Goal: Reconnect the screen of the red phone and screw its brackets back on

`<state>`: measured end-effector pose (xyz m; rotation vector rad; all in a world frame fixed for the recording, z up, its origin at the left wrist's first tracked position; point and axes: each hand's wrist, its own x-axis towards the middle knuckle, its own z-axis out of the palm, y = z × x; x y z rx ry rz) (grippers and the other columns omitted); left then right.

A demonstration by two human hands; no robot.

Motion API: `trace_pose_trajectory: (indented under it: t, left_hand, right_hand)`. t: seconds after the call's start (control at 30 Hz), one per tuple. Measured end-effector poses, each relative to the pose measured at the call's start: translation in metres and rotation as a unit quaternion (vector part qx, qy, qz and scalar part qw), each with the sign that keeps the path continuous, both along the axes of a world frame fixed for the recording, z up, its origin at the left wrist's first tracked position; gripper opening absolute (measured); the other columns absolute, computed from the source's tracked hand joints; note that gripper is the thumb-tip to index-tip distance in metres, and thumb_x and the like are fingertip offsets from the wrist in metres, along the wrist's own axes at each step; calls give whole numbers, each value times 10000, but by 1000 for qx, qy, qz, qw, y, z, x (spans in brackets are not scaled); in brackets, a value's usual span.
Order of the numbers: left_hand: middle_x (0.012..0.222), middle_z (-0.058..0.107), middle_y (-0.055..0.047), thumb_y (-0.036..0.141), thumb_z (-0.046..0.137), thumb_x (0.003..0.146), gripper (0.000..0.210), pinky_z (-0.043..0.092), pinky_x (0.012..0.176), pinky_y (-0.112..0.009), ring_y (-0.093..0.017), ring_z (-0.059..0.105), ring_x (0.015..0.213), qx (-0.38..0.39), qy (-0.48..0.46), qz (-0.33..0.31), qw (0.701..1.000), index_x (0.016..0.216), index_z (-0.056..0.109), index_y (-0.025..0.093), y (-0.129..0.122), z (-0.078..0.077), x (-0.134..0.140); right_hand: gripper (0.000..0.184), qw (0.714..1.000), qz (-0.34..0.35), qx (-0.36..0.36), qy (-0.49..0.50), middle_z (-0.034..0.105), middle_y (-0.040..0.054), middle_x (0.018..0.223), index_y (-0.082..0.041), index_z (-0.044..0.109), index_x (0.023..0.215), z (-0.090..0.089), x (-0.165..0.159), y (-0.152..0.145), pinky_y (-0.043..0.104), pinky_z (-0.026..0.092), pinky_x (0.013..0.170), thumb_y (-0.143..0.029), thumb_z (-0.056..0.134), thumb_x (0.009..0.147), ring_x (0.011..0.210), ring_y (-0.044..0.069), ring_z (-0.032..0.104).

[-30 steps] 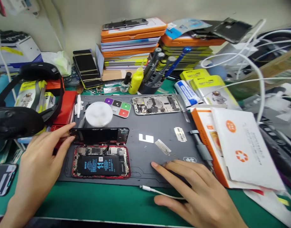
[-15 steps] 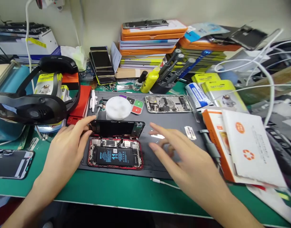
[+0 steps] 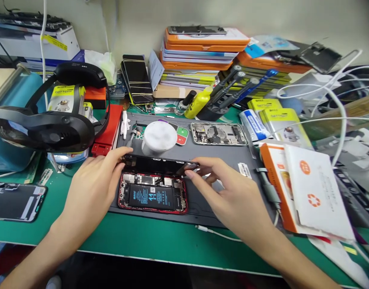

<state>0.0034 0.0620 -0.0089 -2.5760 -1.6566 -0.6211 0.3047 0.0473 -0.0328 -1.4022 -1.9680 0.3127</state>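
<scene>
Left hand (image 3: 92, 188) and right hand (image 3: 232, 190) pinch opposite ends of tilted screen panel (image 3: 156, 164). Just nearside of fingers (image 3: 197, 181): open red-framed phone body (image 3: 179, 197), battery (image 3: 153, 198) inside. Beyond fingers: round white disc (image 3: 160, 136). Left of left fingers: black headset (image 3: 43, 128).

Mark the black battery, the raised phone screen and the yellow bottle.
Black battery (image 3: 152, 197), head view: middle of its printed face.
Raised phone screen (image 3: 156, 165), head view: middle of its dark visible side.
Yellow bottle (image 3: 198, 104), head view: middle of its body.

Bare hands (image 3: 90, 186), bare forearms (image 3: 292, 255), slender fingers (image 3: 120, 153)
</scene>
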Motion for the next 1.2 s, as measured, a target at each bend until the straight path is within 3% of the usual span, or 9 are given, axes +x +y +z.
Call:
trace_pose_trajectory:
  t: [0.13,0.23,0.33,0.43,0.67,0.77,0.9,1.1,1.2]
  left_hand:
    - [1152,851,-27,198,510,1178,359,552,827,-375,-252,791,921,-6,15,4,1000,1528,568,254,0,1,1]
    - [1168,852,-30,195,516,1175,362,559,834,-384,-260,792,936,-12,20,7,1000,1529,570,252,1,0,1]
    - [1121,847,-26,172,517,1166,373,568,836,-398,-267,786,926,-10,15,2,1000,1529,568,238,2,-1,1]
    - [1044,827,-23,165,508,1160,427,565,821,-410,-274,770,887,-1,22,-6,1000,1585,532,210,2,-1,1]
    - [1073,812,-35,187,492,1163,489,556,831,-410,-269,742,895,-12,19,4,1000,1653,488,189,0,-1,0]
    - [1074,806,-36,202,483,1168,477,561,845,-401,-260,741,911,-12,10,6,1000,1644,503,189,-3,0,0]
    - [1108,814,-49,226,471,1183,450,588,881,-388,-248,764,950,-5,4,9,1000,1626,530,177,-7,0,-1]
    - [1304,820,-106,338,404,1228,503,614,946,-360,-239,802,1077,17,-3,27,999,1676,502,130,-15,-5,-5]
    - [1564,722,-116,295,455,1219,529,574,1099,-308,-217,754,1320,28,-30,23,999,1720,458,123,-24,-6,-5]
  right_hand:
    - [175,1000,0,-21,20,836,29,1053,-242,699,1297,-4,0,3,251,646,684,-312,651,1143,754,162,793]
    - [315,999,-15,-40,5,839,43,1066,-238,674,1420,-5,1,-1,252,625,603,-409,639,1158,726,168,792]
    - [470,997,-55,-18,-41,822,49,996,-202,593,1559,-4,2,-19,271,595,539,-496,554,1194,630,165,752]
    - [432,997,-57,0,-60,817,38,964,-195,566,1576,-4,-1,-43,256,615,565,-431,497,1221,642,162,766]
    - [542,998,-13,-21,-60,841,71,1283,-264,436,1749,-6,-11,-76,259,717,754,-287,482,1209,849,179,845]
    - [588,998,-14,-53,-36,835,48,1335,-322,387,1789,-3,-7,-79,221,698,682,-301,490,1211,780,151,829]
    - [536,995,9,-95,12,832,44,1351,-348,504,1731,4,-1,-76,183,658,576,-273,513,1200,707,132,805]
    - [450,987,20,-160,22,859,35,1101,-298,622,1649,6,8,-71,185,700,793,-329,515,1213,892,142,841]
    - [423,989,6,-146,-4,847,35,1194,-295,625,1622,2,6,-69,173,684,814,-311,524,1212,926,127,836]
